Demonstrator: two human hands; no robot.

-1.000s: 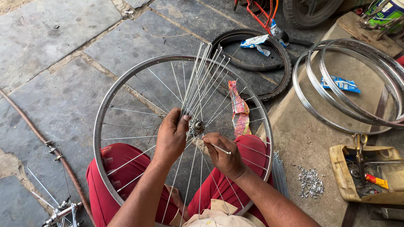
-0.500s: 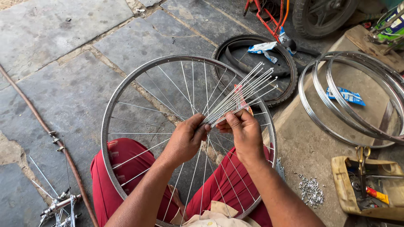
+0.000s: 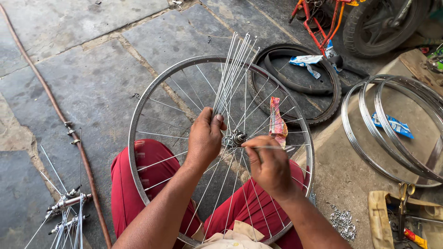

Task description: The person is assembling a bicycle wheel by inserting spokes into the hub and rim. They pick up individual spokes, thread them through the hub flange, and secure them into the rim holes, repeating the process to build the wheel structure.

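A bicycle wheel rim (image 3: 138, 110) with several spokes rests on my red-trousered knees. Its metal hub (image 3: 236, 137) sits at the centre. My left hand (image 3: 205, 138) grips a bundle of loose spokes (image 3: 233, 69) just left of the hub; the bundle fans upward past the rim's far edge. My right hand (image 3: 270, 168) pinches a single spoke (image 3: 281, 147) lying level and pointing right from the hub. A folded red-and-yellow wrapper (image 3: 277, 121) lies under the wheel beside my right hand.
A black tyre (image 3: 323, 99) lies beyond the wheel. A stack of bare rims (image 3: 392, 129) is at the right. Small nipples (image 3: 342, 221) are piled near my right knee, by a tool tray (image 3: 406, 221). Spoked hubs (image 3: 69, 205) and a rusty pipe (image 3: 60, 113) lie at left.
The spoke bundle swung from pointing up-right back to nearly upright. My left hand shifted lower beside the hub. My right hand dropped away from the bundle and now pinches one spoke.
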